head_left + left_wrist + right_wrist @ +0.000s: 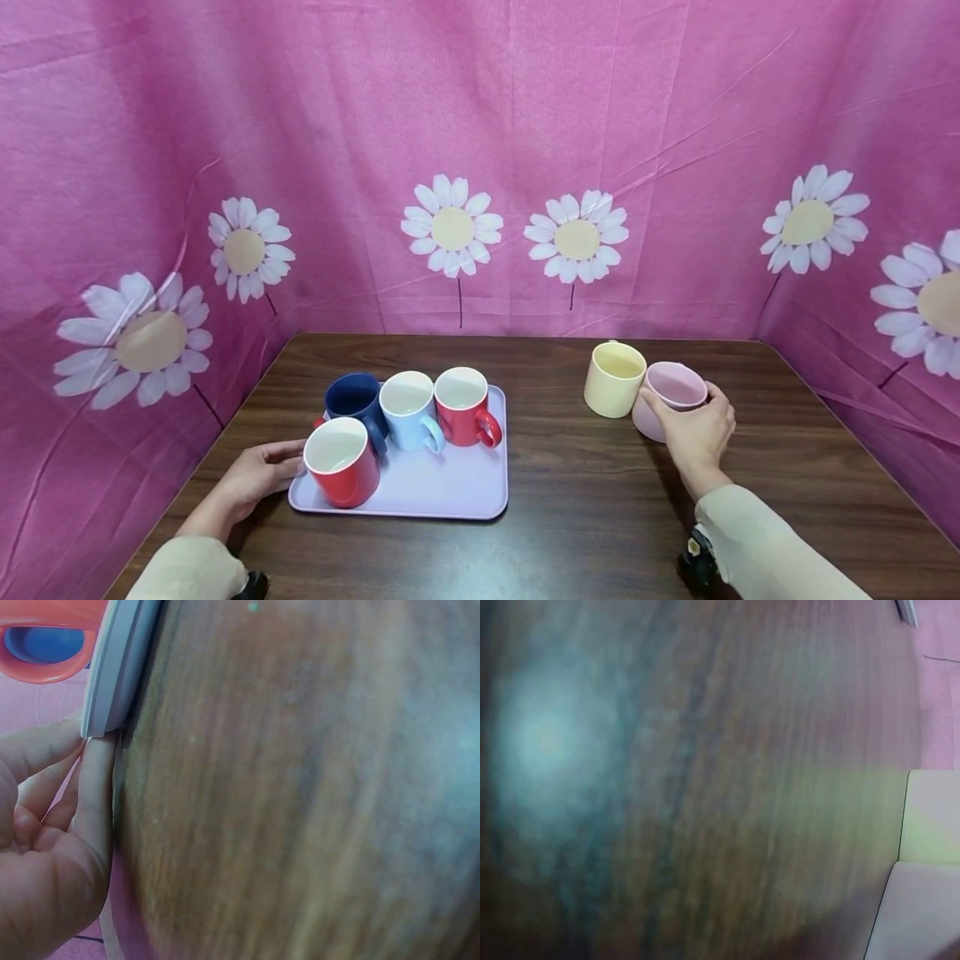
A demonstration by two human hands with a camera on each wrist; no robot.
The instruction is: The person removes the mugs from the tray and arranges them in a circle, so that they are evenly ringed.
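Note:
At the right, my right hand (701, 429) grips a pink mug (649, 419), thumb on its near-left side and fingers round its right. A pale yellow mug (609, 392) stands against its left side. In the right wrist view only parts of the yellow mug (934, 817) and pink mug (919, 915) show. My left hand (251, 482) holds the left edge of a lilac tray (442, 492), its fingertips at the rim in the left wrist view. On the tray stand a front red mug (348, 475), a dark blue mug (352, 396), a light blue mug (408, 412) and another red mug (459, 408).
Everything stands on a dark wooden table (555, 500). A pink curtain (510, 125) with printed daisies encloses its back and sides. Bare tabletop separates the tray from the yellow and pink mugs.

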